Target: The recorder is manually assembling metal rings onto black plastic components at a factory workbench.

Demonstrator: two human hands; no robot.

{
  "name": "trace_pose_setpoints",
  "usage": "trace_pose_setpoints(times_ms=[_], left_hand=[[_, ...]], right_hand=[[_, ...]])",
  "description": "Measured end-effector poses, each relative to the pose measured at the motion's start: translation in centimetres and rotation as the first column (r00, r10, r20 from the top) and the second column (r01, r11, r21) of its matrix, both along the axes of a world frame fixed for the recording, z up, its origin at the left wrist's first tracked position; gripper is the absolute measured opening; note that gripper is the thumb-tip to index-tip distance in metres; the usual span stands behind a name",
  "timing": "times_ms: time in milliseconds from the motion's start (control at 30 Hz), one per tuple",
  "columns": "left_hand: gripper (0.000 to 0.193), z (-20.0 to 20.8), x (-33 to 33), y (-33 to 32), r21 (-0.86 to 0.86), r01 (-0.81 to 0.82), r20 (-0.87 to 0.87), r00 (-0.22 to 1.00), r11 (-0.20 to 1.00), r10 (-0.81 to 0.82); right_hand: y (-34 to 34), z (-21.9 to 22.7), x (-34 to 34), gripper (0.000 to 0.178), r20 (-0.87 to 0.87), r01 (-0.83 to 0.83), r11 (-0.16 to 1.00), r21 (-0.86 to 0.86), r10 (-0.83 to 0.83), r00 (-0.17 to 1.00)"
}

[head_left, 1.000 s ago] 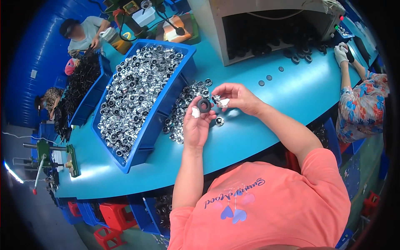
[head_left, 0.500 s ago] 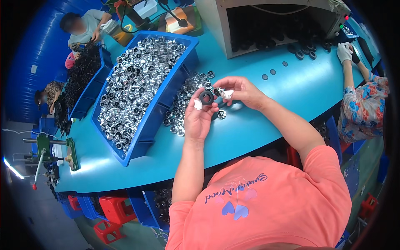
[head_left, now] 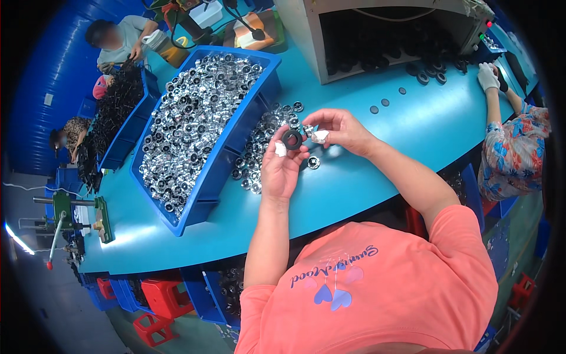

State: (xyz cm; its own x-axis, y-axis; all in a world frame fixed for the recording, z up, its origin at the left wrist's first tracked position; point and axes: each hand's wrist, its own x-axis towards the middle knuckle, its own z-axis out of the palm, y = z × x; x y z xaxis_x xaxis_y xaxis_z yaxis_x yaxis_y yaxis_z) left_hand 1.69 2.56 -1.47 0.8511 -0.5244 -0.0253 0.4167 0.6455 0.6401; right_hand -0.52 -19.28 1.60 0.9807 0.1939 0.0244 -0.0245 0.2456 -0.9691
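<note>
My left hand (head_left: 282, 171) is closed on a black rubber ring (head_left: 292, 140), held upright between thumb and fingers. Close by on the right, my right hand (head_left: 345, 131) pinches a small shiny metal part (head_left: 308, 131), mostly covered by the fingers. White wrapping shows on a finger or thumb of each hand. Beneath and left of the hands lies a loose pile of chrome parts with dark centres (head_left: 253, 154). A single chrome part (head_left: 313, 162) sits on the table just below the right fingers.
A blue bin (head_left: 213, 203) heaped with chrome parts stands left of the pile. Behind, a white-framed box (head_left: 315, 41) holds many black rings. Small black discs (head_left: 385, 102) dot the turquoise table (head_left: 377, 177). A green hand press (head_left: 62, 206) is far left; co-workers sit left and right.
Both hands stay almost in place, still holding the ring and the metal part. The right fingers have shifted slightly around the metal part.
</note>
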Motion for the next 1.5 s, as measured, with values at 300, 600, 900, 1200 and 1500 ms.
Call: trace_pose_setpoints(times_ms=[300, 600, 900, 1200, 1500], left_hand=[[0.046, 0.0, -0.3, -1.0, 0.262, -0.091, 0.166, 0.985, 0.961, 0.048], [0.039, 1.1, -1.8, -2.2, 0.422, -0.192, 0.286, 0.956, 0.886, 0.071], [0.037, 0.0, -1.7, -1.9, 0.390, -0.188, 0.258, 0.962, 0.902, 0.089], [0.038, 0.2, -1.9, -2.3, 0.353, -0.191, 0.230, 0.967, 0.916, 0.113], [0.033, -0.8, -1.2, -1.7, 0.463, -0.251, 0.339, 0.936, 0.850, 0.091]], right_hand=[[1.4, -0.5, -0.9, 0.029, 0.586, 0.418, 0.801, -0.429, -0.105, 0.803], [1.6, -0.9, -1.4, 0.023, 0.810, 0.577, 0.701, -0.419, 0.002, 0.586], [2.2, -1.2, -1.6, 0.020, 0.836, 0.606, 0.659, -0.444, 0.062, 0.545], [1.7, -1.1, -1.3, 0.020, 0.827, 0.552, 0.727, -0.409, 0.039, 0.561], [1.5, -0.7, -1.2, 0.035, 0.559, 0.297, 0.855, -0.424, -0.011, 0.829]])
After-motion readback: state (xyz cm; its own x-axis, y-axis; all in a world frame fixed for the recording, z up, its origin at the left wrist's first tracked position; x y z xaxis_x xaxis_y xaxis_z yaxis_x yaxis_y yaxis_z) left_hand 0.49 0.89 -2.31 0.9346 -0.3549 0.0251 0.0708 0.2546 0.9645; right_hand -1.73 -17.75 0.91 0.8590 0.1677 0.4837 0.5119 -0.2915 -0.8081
